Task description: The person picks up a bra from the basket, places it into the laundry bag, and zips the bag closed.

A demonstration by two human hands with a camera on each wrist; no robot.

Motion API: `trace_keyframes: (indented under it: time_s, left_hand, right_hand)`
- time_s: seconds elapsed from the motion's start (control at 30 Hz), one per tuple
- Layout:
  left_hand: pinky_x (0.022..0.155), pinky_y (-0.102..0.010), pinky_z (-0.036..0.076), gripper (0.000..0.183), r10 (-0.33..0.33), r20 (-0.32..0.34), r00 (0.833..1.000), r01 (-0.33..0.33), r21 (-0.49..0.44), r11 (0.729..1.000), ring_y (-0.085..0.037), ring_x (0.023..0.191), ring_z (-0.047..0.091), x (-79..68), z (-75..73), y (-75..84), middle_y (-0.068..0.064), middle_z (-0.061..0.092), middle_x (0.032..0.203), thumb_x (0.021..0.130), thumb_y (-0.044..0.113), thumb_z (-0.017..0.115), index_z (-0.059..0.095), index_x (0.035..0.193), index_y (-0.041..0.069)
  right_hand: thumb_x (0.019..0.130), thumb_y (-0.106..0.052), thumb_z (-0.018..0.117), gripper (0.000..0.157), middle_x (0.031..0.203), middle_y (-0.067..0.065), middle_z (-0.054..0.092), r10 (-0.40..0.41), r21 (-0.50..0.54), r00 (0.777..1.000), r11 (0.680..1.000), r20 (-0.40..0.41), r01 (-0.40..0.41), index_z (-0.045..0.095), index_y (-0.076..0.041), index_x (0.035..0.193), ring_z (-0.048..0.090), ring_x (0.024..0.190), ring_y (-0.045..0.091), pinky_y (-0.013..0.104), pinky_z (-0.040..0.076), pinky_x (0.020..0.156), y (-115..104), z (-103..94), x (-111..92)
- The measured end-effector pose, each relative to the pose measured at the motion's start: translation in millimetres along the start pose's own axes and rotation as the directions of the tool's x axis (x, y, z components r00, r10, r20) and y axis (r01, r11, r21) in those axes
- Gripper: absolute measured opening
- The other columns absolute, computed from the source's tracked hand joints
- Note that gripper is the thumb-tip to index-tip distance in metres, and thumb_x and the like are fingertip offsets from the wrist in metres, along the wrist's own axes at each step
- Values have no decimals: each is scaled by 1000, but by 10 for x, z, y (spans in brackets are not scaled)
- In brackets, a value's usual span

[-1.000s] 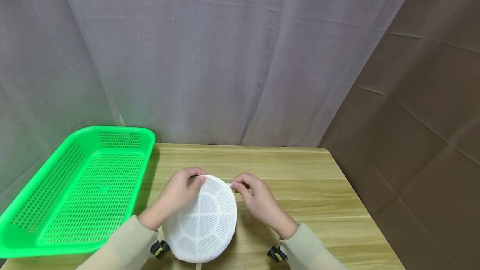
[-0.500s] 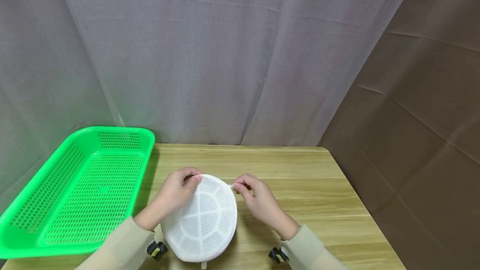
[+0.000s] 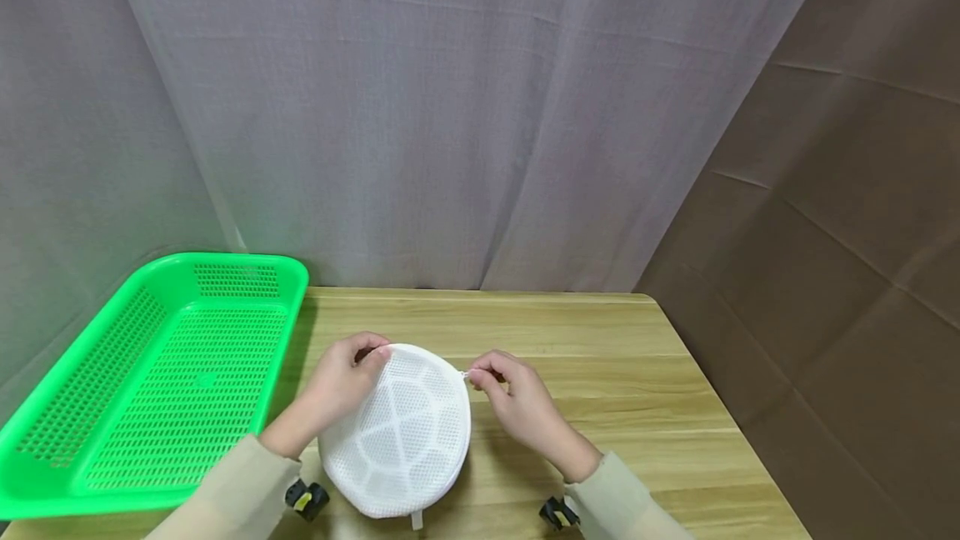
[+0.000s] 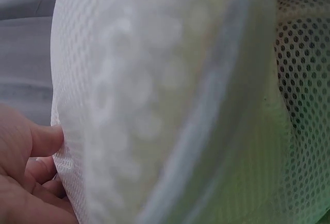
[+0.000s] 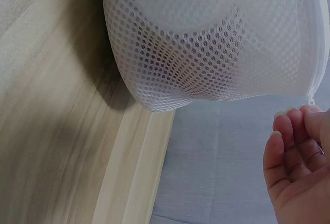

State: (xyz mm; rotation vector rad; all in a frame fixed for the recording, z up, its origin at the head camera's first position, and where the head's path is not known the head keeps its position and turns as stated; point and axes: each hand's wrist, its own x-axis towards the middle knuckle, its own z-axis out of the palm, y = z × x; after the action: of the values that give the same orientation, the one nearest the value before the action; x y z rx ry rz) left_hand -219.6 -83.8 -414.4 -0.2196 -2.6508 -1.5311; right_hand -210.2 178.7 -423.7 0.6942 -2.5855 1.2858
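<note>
A round white mesh laundry bag (image 3: 401,432) with a ribbed top panel stands tilted over the table's front part. My left hand (image 3: 347,375) pinches its upper left edge between thumb and fingers; in the left wrist view the thumb (image 4: 46,140) presses on the mesh. At the bag's upper right edge, my right hand (image 3: 513,398) pinches a small white zipper pull (image 5: 311,100) with thumb and forefinger. The other fingers of that hand curl loosely below. A short white tag (image 3: 417,519) hangs from the bag's lower edge. Mesh fills most of the left wrist view, partly blurred.
A green plastic basket (image 3: 281,357) with slotted walls stands on the left, close beside my left forearm. The wooden table (image 3: 585,332) ends at a grey curtain (image 3: 420,148) behind, and a brown cloth (image 3: 825,273) hangs along its right side.
My left hand has shifted slightly left with the bag's edge. The bag has turned a little, its lower tag moving right. My right hand stays nearly where it was, still pinching the pull.
</note>
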Motion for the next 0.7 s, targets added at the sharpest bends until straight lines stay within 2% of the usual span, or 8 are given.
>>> trace_keyframes:
  time_s: [0.27, 0.7]
  left_hand:
    - [76, -35, 48, 15, -16, -13, 1000, 16, 12, 1000, -17, 83, 57, 2, -18, -23, -2, 67, 90, 96, 15, 59, 70, 101, 6]
    - [76, -33, 47, 17, -79, -2, 997, 79, -12, 997, -18, 85, 56, 29, -58, -117, -4, 65, 93, 97, 16, 57, 69, 103, 6]
  right_hand:
    - [95, -22, 61, 8, 81, -11, 61, 4, 0, 1000, 1000, 3, -4, 67, -23, 90, 57, 76, 7, 27, 50, 67, 1, -4, -9]
    - [96, -22, 61, 10, 82, -8, 62, -3, 3, 1000, 1000, 10, 3, 68, -18, 91, 56, 76, 7, 27, 49, 67, 28, -2, -30]
